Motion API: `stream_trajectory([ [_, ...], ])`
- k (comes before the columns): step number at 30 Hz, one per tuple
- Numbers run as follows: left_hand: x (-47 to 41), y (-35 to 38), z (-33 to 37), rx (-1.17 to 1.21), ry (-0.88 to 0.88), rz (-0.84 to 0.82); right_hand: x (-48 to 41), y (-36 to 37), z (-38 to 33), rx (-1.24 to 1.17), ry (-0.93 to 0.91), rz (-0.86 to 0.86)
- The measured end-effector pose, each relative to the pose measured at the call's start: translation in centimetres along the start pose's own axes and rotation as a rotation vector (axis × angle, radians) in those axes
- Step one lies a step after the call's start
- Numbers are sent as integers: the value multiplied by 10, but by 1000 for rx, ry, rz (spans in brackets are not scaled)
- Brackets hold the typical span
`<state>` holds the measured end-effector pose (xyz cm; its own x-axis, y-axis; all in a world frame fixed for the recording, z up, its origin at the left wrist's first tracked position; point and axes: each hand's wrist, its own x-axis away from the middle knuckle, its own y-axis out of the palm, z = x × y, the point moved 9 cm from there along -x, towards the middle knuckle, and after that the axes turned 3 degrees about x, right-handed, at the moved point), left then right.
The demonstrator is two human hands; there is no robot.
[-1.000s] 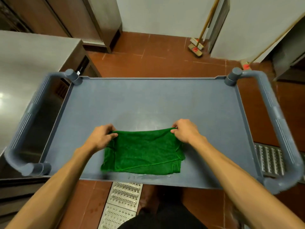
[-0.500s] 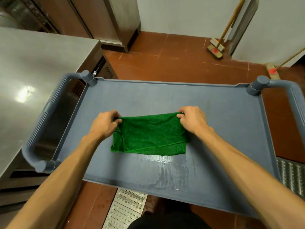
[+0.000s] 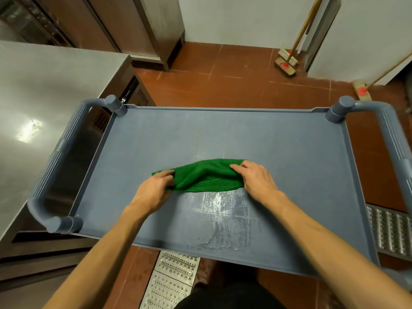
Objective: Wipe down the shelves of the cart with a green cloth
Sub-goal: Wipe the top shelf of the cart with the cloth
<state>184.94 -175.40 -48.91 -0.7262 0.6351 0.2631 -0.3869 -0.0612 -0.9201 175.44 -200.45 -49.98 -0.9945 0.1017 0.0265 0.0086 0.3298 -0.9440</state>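
Note:
The green cloth lies bunched and folded in the middle of the blue-grey cart's top shelf. My left hand grips the cloth's left end with curled fingers. My right hand lies on the cloth's right end, fingers bent over its edge. A wet streaked patch shines on the shelf just in front of the cloth, toward me. The cart's lower shelves are hidden under the top one.
A steel counter stands close against the cart's left handle. The right handle curves along the other side. Two brooms lean at the far wall. Metal floor grates lie under and to the right of the cart.
Both hands have pushed the cloth farther from me across the shelf, leaving a longer wet trail. The cloth has gone from a flat rectangle to a bunched, narrower fold.

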Motion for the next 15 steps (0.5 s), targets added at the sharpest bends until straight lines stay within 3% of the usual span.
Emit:
stream_trajectory([
  [15,34,42,-4,81,-91,23,48,31,-21,46,157,-228],
])
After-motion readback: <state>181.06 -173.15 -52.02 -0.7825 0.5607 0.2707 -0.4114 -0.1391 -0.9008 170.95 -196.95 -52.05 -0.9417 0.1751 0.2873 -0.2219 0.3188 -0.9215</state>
